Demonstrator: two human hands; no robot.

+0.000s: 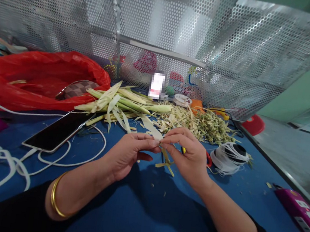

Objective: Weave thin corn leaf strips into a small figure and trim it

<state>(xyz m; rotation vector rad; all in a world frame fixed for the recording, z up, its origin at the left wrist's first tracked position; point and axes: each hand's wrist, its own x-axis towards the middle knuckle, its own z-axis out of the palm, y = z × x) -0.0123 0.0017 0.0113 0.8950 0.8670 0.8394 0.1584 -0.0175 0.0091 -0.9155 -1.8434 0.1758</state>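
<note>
husk [153, 129]: over table's [157, 214] middle | axis: runs from fingertips toward far left corner | left hand [132, 149]: pinches near end | right hand [191, 152]: pinches same end, neither nearer

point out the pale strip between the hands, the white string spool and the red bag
Pale strip [152, 128]: head view, broad part
White string spool [224, 159]: head view, wound string
Red bag [62, 61]: head view, far side

Husks [133, 105] block ahead, spool [227, 157] right.
</note>
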